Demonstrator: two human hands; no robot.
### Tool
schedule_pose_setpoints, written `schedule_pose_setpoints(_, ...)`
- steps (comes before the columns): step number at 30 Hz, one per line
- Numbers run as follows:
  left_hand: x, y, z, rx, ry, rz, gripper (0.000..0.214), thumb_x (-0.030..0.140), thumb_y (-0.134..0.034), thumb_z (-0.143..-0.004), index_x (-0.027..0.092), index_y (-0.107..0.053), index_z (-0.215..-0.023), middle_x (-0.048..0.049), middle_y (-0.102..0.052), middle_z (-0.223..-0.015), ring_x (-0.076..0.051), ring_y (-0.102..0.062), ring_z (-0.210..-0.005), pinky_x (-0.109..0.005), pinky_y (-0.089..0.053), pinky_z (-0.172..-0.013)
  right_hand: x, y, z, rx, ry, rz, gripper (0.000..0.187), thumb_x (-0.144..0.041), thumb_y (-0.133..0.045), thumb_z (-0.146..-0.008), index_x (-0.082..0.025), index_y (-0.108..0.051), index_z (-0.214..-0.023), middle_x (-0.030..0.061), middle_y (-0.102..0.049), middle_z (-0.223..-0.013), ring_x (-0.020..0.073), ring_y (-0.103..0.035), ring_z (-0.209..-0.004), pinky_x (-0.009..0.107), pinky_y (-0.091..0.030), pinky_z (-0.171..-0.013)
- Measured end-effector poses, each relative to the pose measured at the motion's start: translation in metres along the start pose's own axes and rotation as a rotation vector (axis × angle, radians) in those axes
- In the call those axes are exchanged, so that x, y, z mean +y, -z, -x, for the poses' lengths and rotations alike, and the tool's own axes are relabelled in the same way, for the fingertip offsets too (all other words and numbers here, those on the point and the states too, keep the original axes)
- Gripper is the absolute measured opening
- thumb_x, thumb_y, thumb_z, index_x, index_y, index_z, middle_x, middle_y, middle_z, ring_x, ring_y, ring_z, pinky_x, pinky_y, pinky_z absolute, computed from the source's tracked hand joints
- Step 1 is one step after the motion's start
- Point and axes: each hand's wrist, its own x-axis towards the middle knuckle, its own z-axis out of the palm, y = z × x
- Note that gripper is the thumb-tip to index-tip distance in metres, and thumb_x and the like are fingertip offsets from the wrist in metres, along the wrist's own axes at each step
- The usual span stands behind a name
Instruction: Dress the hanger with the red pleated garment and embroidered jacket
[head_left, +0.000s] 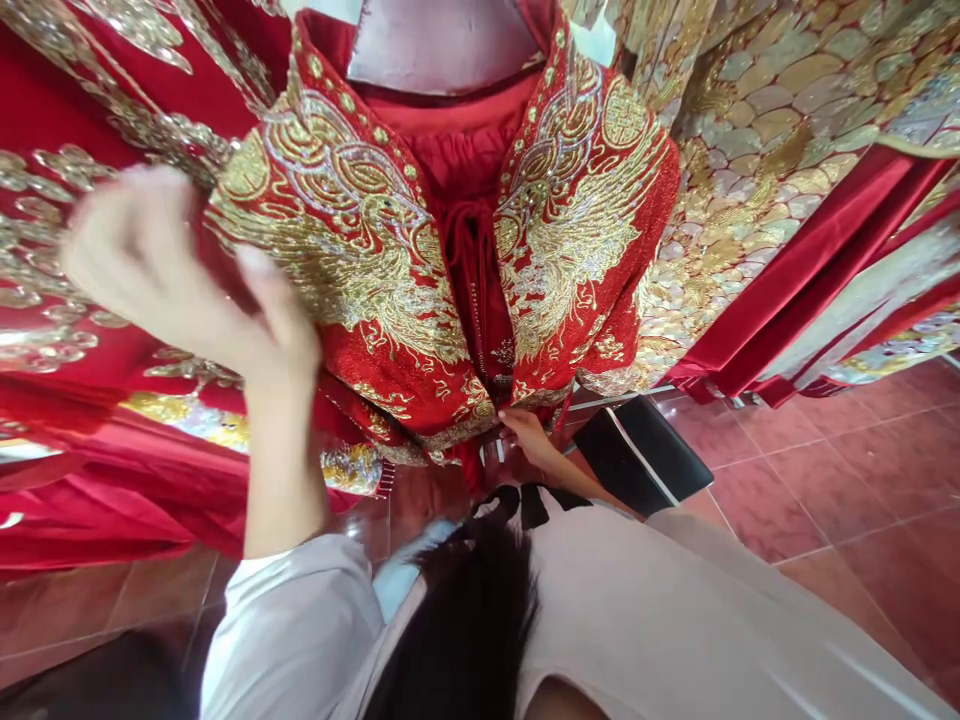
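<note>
A red jacket (390, 260) with gold and silver bird embroidery hangs on a dummy (446, 45) in front of me, its front edges parted at the chest. Under it shows a dark red inner garment (476, 230) with a tied cord. My right hand (525, 435) pinches the lower front edge of the jacket near its hem. Raised beside the jacket's shoulder at the left is my left hand (180, 260), smeared by motion; its thumb stands apart from its loosely bent fingers, and nothing shows in it.
Red cloth with silver beading (67, 230) hangs at the left. To the right are a gold scale-patterned garment (780, 130) and red satin panels (810, 270). On the red tiled floor (847, 480) lies a black flat object with a pale strip (645, 455).
</note>
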Motion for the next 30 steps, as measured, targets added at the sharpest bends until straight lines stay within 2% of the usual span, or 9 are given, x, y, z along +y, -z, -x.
schedule_pose_setpoints(1, 0.017, -0.002, 0.013, -0.075, -0.081, -0.055, 0.035, 0.041, -0.038, -0.092, 0.015, -0.061, -0.096, -0.0046, -0.055, -0.088, -0.022, -0.057, -0.099, -0.051, -0.036, -0.098, 0.000, -0.001, -0.001, 0.018, 0.010, 0.005, 0.048, -0.051, -0.078, -0.054, -0.013, -0.058, -0.075, -0.0001, -0.060, -0.064, 0.0046, -0.046, -0.048, 0.017, -0.035, -0.045)
schedule_pose_setpoints(3, 0.051, -0.012, 0.048, -0.557, -0.337, -0.028, 0.023, 0.035, -0.045, -0.089, 0.021, -0.064, -0.085, -0.0013, -0.059, -0.077, -0.020, -0.059, -0.083, -0.048, -0.038, -0.100, 0.000, -0.004, -0.002, 0.039, 0.030, 0.021, 0.047, -0.053, -0.077, -0.053, -0.014, -0.053, -0.066, -0.0031, -0.052, -0.054, 0.0041, -0.041, -0.045, 0.017, -0.031, -0.043)
schedule_pose_setpoints(6, 0.087, -0.036, 0.108, -1.094, -0.406, -0.025, 0.018, 0.029, -0.056, -0.083, 0.019, -0.066, -0.072, -0.0059, -0.063, -0.071, -0.023, -0.059, -0.077, -0.049, -0.040, -0.101, -0.001, -0.008, 0.000, 0.048, 0.064, 0.066, 0.046, -0.054, -0.072, -0.055, -0.015, -0.049, -0.061, -0.0040, -0.046, -0.049, 0.0043, -0.038, -0.044, 0.018, -0.030, -0.043)
schedule_pose_setpoints(10, 0.095, -0.052, 0.146, -1.377, -0.387, 0.044, 0.012, 0.011, -0.062, -0.073, 0.016, -0.067, -0.064, -0.0071, -0.064, -0.065, -0.022, -0.061, -0.071, -0.040, -0.047, -0.085, 0.001, -0.007, 0.004, 0.085, 0.116, 0.179, 0.042, -0.053, -0.067, -0.057, -0.016, -0.049, -0.054, -0.0028, -0.044, -0.044, 0.0056, -0.037, -0.041, 0.019, -0.028, -0.042)
schedule_pose_setpoints(17, 0.061, 0.008, 0.044, -1.309, -0.237, 0.150, 0.026, 0.028, -0.046, -0.089, 0.026, -0.071, -0.080, -0.0003, -0.069, -0.078, -0.021, -0.065, -0.074, -0.041, -0.050, -0.080, -0.029, 0.043, 0.034, 0.270, 0.277, 0.479, 0.039, -0.045, -0.068, -0.057, -0.015, -0.050, -0.043, 0.0002, -0.044, -0.041, 0.0087, -0.039, -0.042, 0.023, -0.034, -0.048)
schedule_pose_setpoints(21, 0.045, 0.037, -0.004, -0.509, -0.032, -0.073, 0.049, 0.052, -0.058, -0.082, 0.040, -0.052, -0.129, 0.0022, -0.052, -0.134, -0.030, -0.049, -0.124, -0.055, -0.036, -0.108, -0.110, 0.049, 0.063, 0.603, 0.628, 0.585, 0.036, -0.050, -0.060, -0.074, -0.015, -0.062, -0.070, 0.0072, -0.060, -0.074, 0.0182, -0.055, -0.076, 0.034, -0.044, -0.079)
schedule_pose_setpoints(23, 0.031, 0.029, -0.010, -0.287, 0.061, -0.236, 0.080, 0.063, -0.057, -0.080, 0.032, -0.027, -0.147, -0.0045, -0.029, -0.152, -0.033, -0.026, -0.141, -0.060, -0.021, -0.114, -0.163, 0.035, 0.067, 0.846, 1.096, 0.755, 0.047, -0.054, -0.060, -0.076, -0.014, -0.063, -0.101, 0.0135, -0.059, -0.108, 0.0271, -0.053, -0.107, 0.045, -0.039, -0.097)
schedule_pose_setpoints(25, 0.012, 0.010, -0.011, -0.345, 0.131, -0.247, 0.083, 0.068, -0.043, -0.087, 0.019, -0.017, -0.149, -0.0153, -0.027, -0.151, -0.031, -0.024, -0.142, -0.059, -0.024, -0.109, -0.214, 0.018, 0.061, 0.912, 1.340, 0.927, 0.077, -0.063, -0.062, -0.073, -0.014, -0.047, -0.131, 0.0184, -0.041, -0.135, 0.0352, -0.030, -0.134, 0.054, -0.027, -0.107)
schedule_pose_setpoints(30, -0.037, -0.021, -0.025, -0.380, 0.189, -0.108, 0.066, 0.064, -0.024, -0.094, 0.006, -0.053, -0.110, -0.0111, -0.059, -0.107, -0.023, -0.057, -0.112, -0.039, -0.036, -0.078, -0.296, 0.018, 0.023, 0.692, 1.412, 1.028, 0.073, -0.061, -0.052, -0.084, -0.019, -0.036, -0.142, 0.0161, -0.036, -0.141, 0.0333, -0.029, -0.135, 0.056, -0.026, -0.108)
